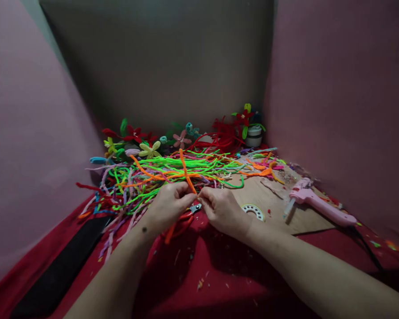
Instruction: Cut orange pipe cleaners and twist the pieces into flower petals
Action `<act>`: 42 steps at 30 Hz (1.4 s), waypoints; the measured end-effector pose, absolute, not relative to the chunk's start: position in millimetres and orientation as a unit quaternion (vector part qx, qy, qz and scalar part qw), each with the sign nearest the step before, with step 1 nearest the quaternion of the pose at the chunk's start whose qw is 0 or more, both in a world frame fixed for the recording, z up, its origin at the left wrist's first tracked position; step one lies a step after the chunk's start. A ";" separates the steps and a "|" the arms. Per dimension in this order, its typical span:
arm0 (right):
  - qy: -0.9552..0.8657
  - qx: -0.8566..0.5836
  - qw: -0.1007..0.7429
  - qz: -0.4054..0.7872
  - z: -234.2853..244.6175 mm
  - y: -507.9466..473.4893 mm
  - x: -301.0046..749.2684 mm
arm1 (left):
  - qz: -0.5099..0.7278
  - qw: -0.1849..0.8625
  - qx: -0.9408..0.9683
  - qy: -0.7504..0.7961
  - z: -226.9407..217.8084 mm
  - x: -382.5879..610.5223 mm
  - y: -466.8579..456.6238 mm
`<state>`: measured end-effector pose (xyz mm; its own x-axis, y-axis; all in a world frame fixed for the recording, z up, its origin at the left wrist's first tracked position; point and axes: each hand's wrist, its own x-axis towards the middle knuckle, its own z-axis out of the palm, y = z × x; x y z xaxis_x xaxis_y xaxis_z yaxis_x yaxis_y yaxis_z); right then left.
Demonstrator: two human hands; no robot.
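My left hand [169,204] and my right hand [222,208] meet at the middle of the work surface, fingers pinched together on an orange pipe cleaner [186,172] that rises up and back from between them. More orange stem pokes out below my left hand. Small pliers [193,208] with red handles lie just under the two hands. Right behind the hands spreads a heap of loose pipe cleaners [159,175], mostly neon green with orange, pink and purple.
Finished pipe-cleaner flowers [146,144] line the back wall, beside a small white jar [254,135]. A pink glue gun [314,201] rests on a brown board [272,195] at the right, near a white tape roll [253,210]. Red cloth [199,270] covers the front; pink walls close both sides.
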<state>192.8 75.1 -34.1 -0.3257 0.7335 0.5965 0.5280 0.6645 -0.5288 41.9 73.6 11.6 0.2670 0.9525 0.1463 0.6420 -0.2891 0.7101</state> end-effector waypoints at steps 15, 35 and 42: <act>-0.657 -0.304 0.508 0.467 -15.7 71.2 195.3 | 0.468 0.361 0.734 0.337 18.7 33.6 74.9; -0.734 -0.348 0.502 0.298 -23.2 72.2 191.9 | 0.376 0.485 0.633 0.472 8.8 37.9 76.7; -0.635 -0.381 0.484 0.466 -20.2 76.2 193.3 | 0.357 0.469 0.647 0.483 18.3 41.5 73.9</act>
<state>193.3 76.2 -20.2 -0.2407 0.9351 0.2599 0.0321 0.2753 -0.9608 41.5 73.9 18.3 0.2773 0.9607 0.0089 0.2905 -0.0927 0.9524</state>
